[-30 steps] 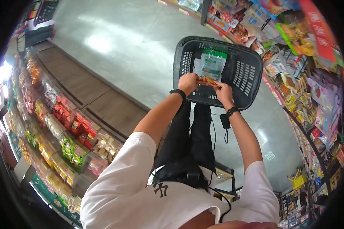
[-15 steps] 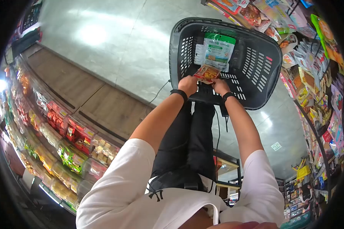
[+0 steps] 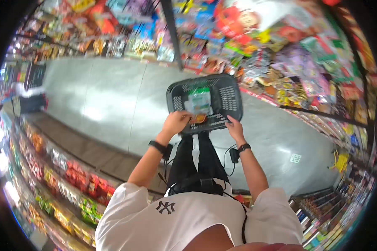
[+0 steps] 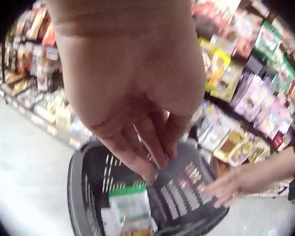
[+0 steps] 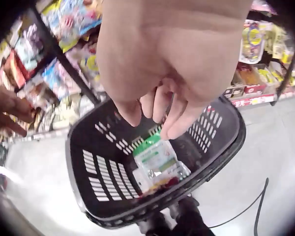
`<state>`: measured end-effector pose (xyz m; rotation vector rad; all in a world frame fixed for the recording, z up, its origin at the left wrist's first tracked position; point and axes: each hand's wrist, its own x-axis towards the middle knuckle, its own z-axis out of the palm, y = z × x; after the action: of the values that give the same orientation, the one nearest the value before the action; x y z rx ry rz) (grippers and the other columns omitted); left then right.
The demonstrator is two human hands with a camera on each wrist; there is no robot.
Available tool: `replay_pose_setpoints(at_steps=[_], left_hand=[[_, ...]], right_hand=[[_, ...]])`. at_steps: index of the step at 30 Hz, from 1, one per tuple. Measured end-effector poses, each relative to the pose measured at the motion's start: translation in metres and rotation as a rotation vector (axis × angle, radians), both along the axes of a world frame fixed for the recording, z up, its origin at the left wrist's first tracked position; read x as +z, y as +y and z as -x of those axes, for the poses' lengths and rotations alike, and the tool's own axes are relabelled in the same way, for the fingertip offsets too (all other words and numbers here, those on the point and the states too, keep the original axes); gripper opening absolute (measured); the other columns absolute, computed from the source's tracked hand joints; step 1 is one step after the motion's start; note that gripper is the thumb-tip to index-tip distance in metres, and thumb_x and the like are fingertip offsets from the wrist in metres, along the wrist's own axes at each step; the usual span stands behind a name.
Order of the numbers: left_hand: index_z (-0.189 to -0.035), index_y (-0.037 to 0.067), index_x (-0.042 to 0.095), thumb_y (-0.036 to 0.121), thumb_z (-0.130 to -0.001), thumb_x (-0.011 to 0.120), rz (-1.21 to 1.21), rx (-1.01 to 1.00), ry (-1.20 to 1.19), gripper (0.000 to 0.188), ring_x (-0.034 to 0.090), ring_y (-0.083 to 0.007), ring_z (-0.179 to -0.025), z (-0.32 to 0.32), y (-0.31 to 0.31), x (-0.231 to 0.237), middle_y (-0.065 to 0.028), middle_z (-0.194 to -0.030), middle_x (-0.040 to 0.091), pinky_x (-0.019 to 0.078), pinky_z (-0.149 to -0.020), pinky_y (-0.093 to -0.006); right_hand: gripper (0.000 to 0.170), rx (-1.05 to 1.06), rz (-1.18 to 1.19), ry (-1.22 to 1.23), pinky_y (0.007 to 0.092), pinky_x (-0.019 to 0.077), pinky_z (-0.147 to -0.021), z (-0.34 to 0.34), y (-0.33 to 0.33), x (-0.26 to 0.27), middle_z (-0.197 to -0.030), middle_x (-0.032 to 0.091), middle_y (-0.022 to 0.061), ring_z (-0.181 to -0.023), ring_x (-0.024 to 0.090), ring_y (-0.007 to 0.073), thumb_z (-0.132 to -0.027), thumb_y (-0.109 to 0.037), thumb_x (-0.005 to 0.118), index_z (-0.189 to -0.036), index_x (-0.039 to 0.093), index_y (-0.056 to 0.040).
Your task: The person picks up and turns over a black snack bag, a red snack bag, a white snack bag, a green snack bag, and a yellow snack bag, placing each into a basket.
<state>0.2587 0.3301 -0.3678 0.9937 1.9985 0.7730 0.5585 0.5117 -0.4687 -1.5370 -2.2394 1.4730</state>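
Observation:
A dark grey plastic shopping basket [image 3: 237,106] with slotted walls is in front of the person's legs. Inside lies a green and white pouch [image 3: 200,99], and at the near end of it a small red and yellow packet [image 3: 199,119], also seen low in the right wrist view. My left hand [image 3: 176,122] is over the basket's near left side, overlapping the packet's edge in the head view; its fingers [image 4: 146,169] hang loosely with nothing in them. My right hand [image 3: 236,128] is by the near right rim, fingers [image 5: 172,125] loosely bent and holding nothing.
Shelves with bagged snacks [image 3: 289,79] run along the far and right sides. Bins of packaged goods [image 3: 75,175] line the left, beside a low brown ledge [image 3: 71,134]. Grey floor [image 3: 117,96] lies between them. A dark cable [image 5: 258,201] hangs near the basket.
Both hands held the red and yellow packet earlier; they have let go and moved apart, and it lies in the basket. The head view has shifted, showing more far shelving.

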Motion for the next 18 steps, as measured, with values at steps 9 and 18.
replay_pose_setpoints(at_steps=[9, 18], left_hand=[[-0.108, 0.015, 0.080, 0.020, -0.091, 0.065, -0.116, -0.151, 0.182, 0.023, 0.071, -0.0257, -0.062, -0.071, 0.016, 0.181, -0.0121, -0.068, 0.070, 0.0525, -0.060, -0.0373], [-0.105, 0.010, 0.079, 0.014, -0.091, 0.064, -0.467, -0.538, 0.015, 0.021, 0.064, -0.0341, -0.059, -0.261, 0.101, 0.261, -0.0160, -0.063, 0.064, 0.0493, -0.059, -0.0428]], right_hand=[[0.039, -0.705, -0.091, 0.484, 0.0225, 0.0481, -0.063, -0.192, -0.023, 0.169, -0.095, 0.071, 0.0012, -0.071, 0.058, 0.0050, -0.098, -0.012, 0.066, -0.135, 0.065, -0.0022], [0.033, -0.961, -0.160, 0.350, 0.0288, 0.0534, -0.074, -0.397, -0.066, 0.214, -0.116, 0.072, 0.0054, -0.090, 0.071, 0.0166, -0.101, -0.020, 0.061, -0.130, 0.068, -0.0052]])
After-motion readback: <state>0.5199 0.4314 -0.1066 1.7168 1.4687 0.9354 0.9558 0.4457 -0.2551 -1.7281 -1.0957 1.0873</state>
